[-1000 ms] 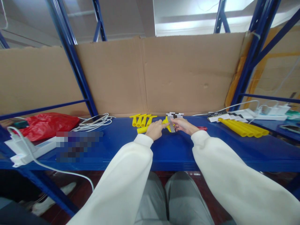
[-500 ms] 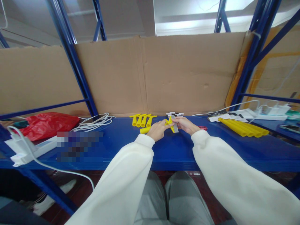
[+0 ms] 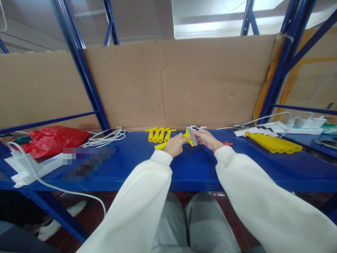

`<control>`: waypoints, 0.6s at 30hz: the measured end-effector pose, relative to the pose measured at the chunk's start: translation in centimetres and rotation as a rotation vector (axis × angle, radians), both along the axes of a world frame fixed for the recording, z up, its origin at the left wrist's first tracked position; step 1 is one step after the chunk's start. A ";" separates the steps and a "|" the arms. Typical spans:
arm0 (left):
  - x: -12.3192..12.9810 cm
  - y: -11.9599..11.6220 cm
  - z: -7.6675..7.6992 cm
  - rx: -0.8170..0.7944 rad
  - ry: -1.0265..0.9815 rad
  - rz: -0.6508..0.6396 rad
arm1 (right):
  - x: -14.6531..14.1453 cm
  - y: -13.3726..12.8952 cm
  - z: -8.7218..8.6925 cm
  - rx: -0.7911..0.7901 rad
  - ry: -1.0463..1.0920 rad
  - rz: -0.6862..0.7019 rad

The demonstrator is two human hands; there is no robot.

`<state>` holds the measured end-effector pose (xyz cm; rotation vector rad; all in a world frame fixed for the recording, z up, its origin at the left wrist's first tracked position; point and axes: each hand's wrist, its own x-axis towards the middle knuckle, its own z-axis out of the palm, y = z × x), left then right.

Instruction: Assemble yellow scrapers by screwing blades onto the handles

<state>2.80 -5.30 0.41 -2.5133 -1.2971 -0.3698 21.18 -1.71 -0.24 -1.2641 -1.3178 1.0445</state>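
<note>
A yellow scraper (image 3: 187, 135) with a flat grey blade (image 3: 192, 136) across its head is held just above the blue tabletop. My left hand (image 3: 174, 144) is closed around its handle, whose butt end (image 3: 160, 146) pokes out to the left. At the blade's right side, my right hand (image 3: 207, 139) has its fingers bent together in a pinch, with the fingertips close to the blade. What those fingertips hold, if anything, is too small to make out. A red tool (image 3: 227, 143) lies beside my right wrist, partly covered by it.
Several yellow handles with T-shaped heads (image 3: 159, 135) lie left of my hands. Black-and-white pieces (image 3: 198, 127) lie behind them. Yellow scrapers with dark heads (image 3: 276, 143) are at right. Red bag (image 3: 58, 138), coiled white cable (image 3: 109, 136) and power strip (image 3: 50, 168) lie at left.
The scraper and my left hand have shifted slightly left, and the blade has tilted. The right fingertips have come a little off the blade's face toward its right side.
</note>
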 end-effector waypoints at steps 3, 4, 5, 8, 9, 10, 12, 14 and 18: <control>-0.8 0.5 0.0 -0.058 -0.066 0.090 | 0.7 0.5 -0.1 0.143 -0.397 -0.191; -1.0 0.7 0.0 -0.079 -0.087 0.122 | 0.9 0.6 -0.1 0.176 -0.556 -0.233; -1.3 0.8 0.1 -0.098 -0.102 0.146 | 1.1 0.7 -0.2 0.191 -0.700 -0.259; -1.6 0.8 0.1 -0.156 -0.112 0.176 | 1.4 0.7 -0.3 0.138 -0.965 -0.283; -1.7 0.8 0.2 -0.170 -0.109 0.174 | 1.4 0.7 -0.4 0.108 -1.010 -0.287; -1.7 0.8 0.2 -0.180 -0.107 0.169 | 1.4 0.7 -0.4 0.086 -1.046 -0.286; -1.6 0.8 0.2 -0.191 -0.104 0.157 | 1.1 0.6 -0.3 0.068 -1.096 -0.271; -1.5 1.0 0.1 -0.198 -0.101 0.147 | 0.8 0.7 -0.2 0.078 -1.131 -0.239; -1.5 1.3 -0.2 -0.207 -0.114 0.136 | 0.0 0.8 0.2 0.059 -1.203 -0.205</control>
